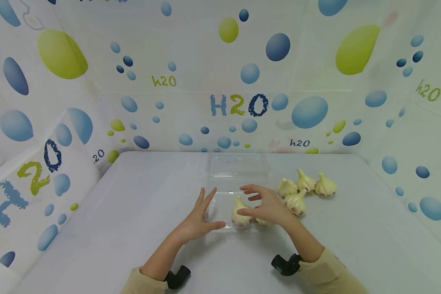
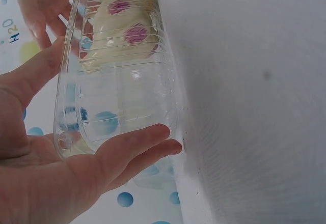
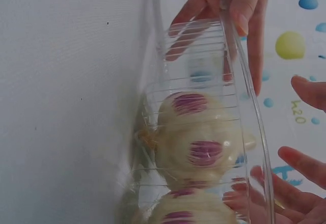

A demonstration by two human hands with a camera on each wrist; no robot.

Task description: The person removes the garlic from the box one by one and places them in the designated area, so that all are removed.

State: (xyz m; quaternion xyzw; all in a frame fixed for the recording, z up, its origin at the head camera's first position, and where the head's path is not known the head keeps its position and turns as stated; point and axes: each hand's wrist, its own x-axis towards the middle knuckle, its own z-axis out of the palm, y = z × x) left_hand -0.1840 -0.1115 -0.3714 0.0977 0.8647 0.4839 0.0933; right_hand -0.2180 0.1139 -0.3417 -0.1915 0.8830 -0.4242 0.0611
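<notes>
A clear plastic clamshell box [image 1: 220, 213] lies with its lid [image 1: 239, 165] folded open toward the back. Two garlic bulbs sit in its right part: one bulb [image 1: 239, 214] stands stem up, and the other [image 1: 262, 221] is partly hidden by my right hand. My left hand [image 1: 194, 222] rests against the box's left side, thumb at the front edge and fingers extended along the wall [image 2: 127, 96]. Over the box's right side hovers my right hand [image 1: 270, 205], its fingers and thumb spread apart with nothing held between them.
Several more garlic bulbs [image 1: 295, 202] are grouped on the white table [image 1: 150, 196], right of the box. A patterned sheet [image 1: 191, 61] hangs behind and at both sides. Black wrist-worn devices [image 1: 286, 264] sit near the sleeves.
</notes>
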